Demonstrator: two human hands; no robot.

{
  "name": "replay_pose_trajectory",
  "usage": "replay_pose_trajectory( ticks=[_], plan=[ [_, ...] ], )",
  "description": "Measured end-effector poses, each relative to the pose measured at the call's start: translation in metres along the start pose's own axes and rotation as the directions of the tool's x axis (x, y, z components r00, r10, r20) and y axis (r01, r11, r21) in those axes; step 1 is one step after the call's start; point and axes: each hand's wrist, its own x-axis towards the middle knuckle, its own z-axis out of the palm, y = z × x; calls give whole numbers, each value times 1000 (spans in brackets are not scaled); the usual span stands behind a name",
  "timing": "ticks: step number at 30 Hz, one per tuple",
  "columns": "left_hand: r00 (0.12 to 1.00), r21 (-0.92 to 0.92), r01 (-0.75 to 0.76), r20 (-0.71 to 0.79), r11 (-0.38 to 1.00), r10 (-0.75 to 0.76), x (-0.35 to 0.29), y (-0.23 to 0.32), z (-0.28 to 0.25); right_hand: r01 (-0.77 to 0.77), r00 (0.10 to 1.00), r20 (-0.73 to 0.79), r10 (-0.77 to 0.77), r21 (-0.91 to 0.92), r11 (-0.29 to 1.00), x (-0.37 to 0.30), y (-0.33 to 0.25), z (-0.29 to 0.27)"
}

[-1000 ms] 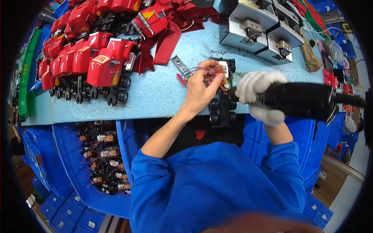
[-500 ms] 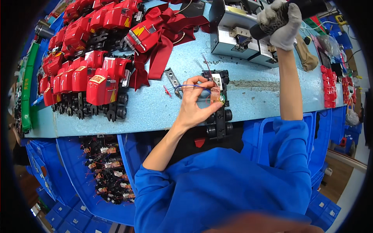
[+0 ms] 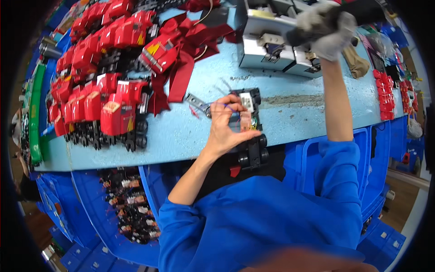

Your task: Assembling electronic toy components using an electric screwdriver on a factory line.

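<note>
A black toy-vehicle chassis [image 3: 253, 149] with wheels lies on the blue bench, carrying a white part [image 3: 247, 102] and a small brown circuit board [image 3: 245, 121]. My bare left hand [image 3: 223, 129] curls around the board, fingers at its upper end and thumb at its lower edge, pressing it against the chassis. Thin wires pass by those fingers. At the upper right, my right hand [image 3: 328, 38], in a pale glove, is wrapped round a black electric screwdriver [image 3: 358, 13], blurred by motion. A grey metal strip [image 3: 198, 103] lies left of the chassis.
Red toy-vehicle bodies [image 3: 118, 113] crowd the bench's left, beside red ribbon-like cloth [image 3: 181, 84]. Metal-faced machines [image 3: 263, 50] stand at the back, near my right hand. Below the bench edge, a blue bin [image 3: 95, 217] holds several wired assemblies; another blue bin [image 3: 312, 154] is at right.
The view has shifted slightly, so the bench appears tilted and lower at left. My left hand stays at the board; my right hand still grips the screwdriver high at the right.
</note>
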Motion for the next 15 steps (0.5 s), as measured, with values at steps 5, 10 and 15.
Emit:
replay_pose_trajectory(
  ticks=[5,10,15],
  plan=[
    [996,22,78,30,997,-79,-6,0,0,-253,929,-215,301,224,941,9,30,23],
    [994,-32,110,18,993,-110,-12,0,1,-97,843,-490,-221,-542,835,-12,7,83],
    [997,40,63,42,997,-65,-12,6,2,116,890,-407,-203,-228,967,-61,16,75]
  ],
)
